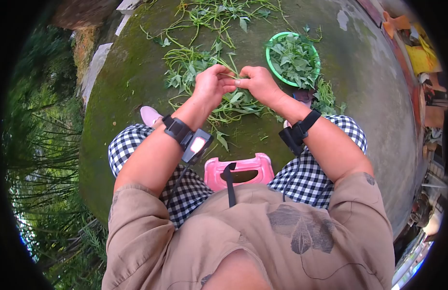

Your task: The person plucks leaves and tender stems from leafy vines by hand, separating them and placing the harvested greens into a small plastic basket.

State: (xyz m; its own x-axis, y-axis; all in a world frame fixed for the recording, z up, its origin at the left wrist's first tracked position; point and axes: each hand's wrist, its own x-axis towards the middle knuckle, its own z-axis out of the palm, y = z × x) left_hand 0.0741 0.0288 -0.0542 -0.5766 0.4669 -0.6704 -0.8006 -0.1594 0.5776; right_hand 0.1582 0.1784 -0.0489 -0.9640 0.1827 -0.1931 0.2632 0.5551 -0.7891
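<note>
My left hand [213, 86] and my right hand [258, 84] meet in front of me, fingertips close together. Both are closed in a pinch on a thin green leafy vine stem [232, 62], partly hidden by the fingers. Below and around them lies a pile of leafy vines [238, 104] on the ground. More long stems [183, 55] with leaves spread to the left and beyond my hands. To the right of my right hand stands a green-rimmed basket [269, 59] filled with picked green leaves [294, 57].
I sit on a pink plastic stool [238, 180] on mossy concrete [113, 92]. A loose bunch of greens [325, 96] lies beside my right shoe. Further vines [224, 10] lie at the far side. Shrubs [50, 145] border the left; assorted household items [424, 58] line the right.
</note>
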